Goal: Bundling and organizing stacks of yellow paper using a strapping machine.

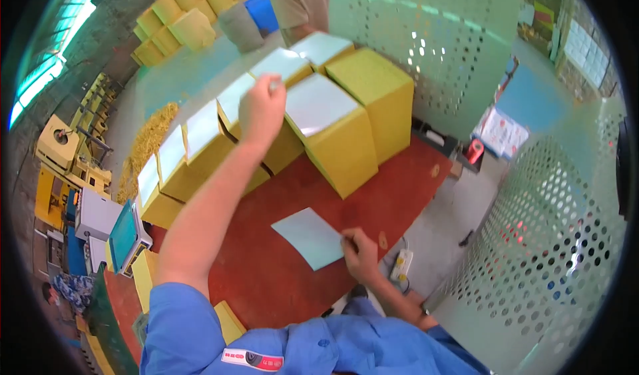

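Observation:
My left hand [261, 112] is raised over a row of yellow block-shaped packs, its fingers closed. Something small may sit at its fingertips, but I cannot make it out. Below and to the right, my right hand [361, 256] pinches the right edge of a pale bluish-white sheet [309, 238] above the red tabletop [246, 268]. White sheets lie on top of most packs, among them one on the large front pack [343, 152]. The yellow pack at the back right [373, 82] shows a bare top.
A scale with a teal top [126, 235] stands at the table's left. Green perforated panels [532, 255] rise at the right, near a white power strip [401, 266] on the floor. Another person [299, 5] stands behind the packs. Yellow bundles [193, 8] are stacked far back.

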Tool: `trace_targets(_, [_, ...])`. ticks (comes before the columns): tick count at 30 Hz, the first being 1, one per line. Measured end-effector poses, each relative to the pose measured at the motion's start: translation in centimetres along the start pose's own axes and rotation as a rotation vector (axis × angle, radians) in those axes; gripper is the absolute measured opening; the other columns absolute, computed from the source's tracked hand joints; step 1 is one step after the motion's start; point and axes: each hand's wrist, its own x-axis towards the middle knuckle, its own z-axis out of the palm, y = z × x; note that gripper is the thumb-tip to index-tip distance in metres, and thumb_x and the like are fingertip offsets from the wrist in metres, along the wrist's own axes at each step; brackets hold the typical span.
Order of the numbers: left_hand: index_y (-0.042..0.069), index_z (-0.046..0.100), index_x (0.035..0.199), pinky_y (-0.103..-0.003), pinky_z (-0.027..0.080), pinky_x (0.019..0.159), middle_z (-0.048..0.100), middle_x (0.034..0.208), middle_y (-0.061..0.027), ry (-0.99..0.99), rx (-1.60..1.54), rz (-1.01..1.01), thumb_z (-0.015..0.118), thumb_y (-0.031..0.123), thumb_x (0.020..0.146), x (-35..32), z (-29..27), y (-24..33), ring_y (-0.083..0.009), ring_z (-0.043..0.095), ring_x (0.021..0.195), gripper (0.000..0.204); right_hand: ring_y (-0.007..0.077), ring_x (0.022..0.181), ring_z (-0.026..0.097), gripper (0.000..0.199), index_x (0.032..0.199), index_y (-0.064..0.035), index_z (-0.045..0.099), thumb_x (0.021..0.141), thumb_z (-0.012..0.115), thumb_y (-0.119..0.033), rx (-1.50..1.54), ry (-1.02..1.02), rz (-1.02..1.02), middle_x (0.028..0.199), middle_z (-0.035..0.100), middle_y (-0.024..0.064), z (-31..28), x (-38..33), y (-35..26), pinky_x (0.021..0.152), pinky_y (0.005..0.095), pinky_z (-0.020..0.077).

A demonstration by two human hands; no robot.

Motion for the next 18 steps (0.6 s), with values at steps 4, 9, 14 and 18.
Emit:
trace_targets(4, [0.000, 0.067, 0.099, -0.045, 0.049, 0.081, 0.064, 0.101, -0.0203, -0.099, 0.144, 0.375, 0.056, 0.022, 0.087, 2.5, 1.5, 1.2, -0.0351, 0.062, 0.094, 0.027, 0.0090, 0.072, 0.053, 0.011, 0.092, 0.0004, 0.056, 0.085, 0.047, 0.002, 0.459, 0.101, -0.031, 0.090, 0.060, 0.0056, -1.8, 2.6, 0.7, 0.066, 0.0241, 0.0443])
trace_targets(9, [-0.002, 0.065, 0.106, -0.043, 0.045, 0.095, 0.064, 0.112, -0.0202, -0.313, 0.402, 0.409, 0.051, 0.023, 0.093, 0.9, 5.3, 0.8, -0.0369, 0.058, 0.107, 0.032, 0.0182, 0.096, 0.059, 0.006, 0.085, 0.0008, 0.053, 0.081, 0.048, 0.000, 0.369, 0.407, -0.052, 0.109, 0.061, 0.0145, -2.7, 9.6, 1.8, 0.080, 0.0299, 0.0470])
trace_targets(14, [-0.001, 0.063, 0.110, -0.045, 0.045, 0.093, 0.064, 0.111, -0.0194, -0.237, 0.390, 0.474, 0.047, 0.023, 0.095, -0.2, 6.0, 0.4, -0.0367, 0.058, 0.107, 0.032, 0.0316, 0.104, 0.062, 0.006, 0.080, 0.0018, 0.053, 0.077, 0.050, -0.002, -0.012, 0.539, -0.045, 0.113, 0.062, 0.0224, -1.8, 13.7, 3.5, 0.084, 0.0376, 0.0483])
trace_targets(18, [0.001, 0.064, 0.103, -0.047, 0.046, 0.089, 0.065, 0.104, -0.0185, -0.313, 0.304, 0.385, 0.046, 0.023, 0.095, 0.2, 5.7, -0.2, -0.0368, 0.060, 0.102, 0.030, 0.0363, 0.100, 0.061, 0.008, 0.078, 0.0021, 0.053, 0.073, 0.052, -0.003, -0.291, 0.482, -0.075, 0.107, 0.063, 0.0226, -1.6, 13.8, 2.5, 0.083, 0.0400, 0.0487])
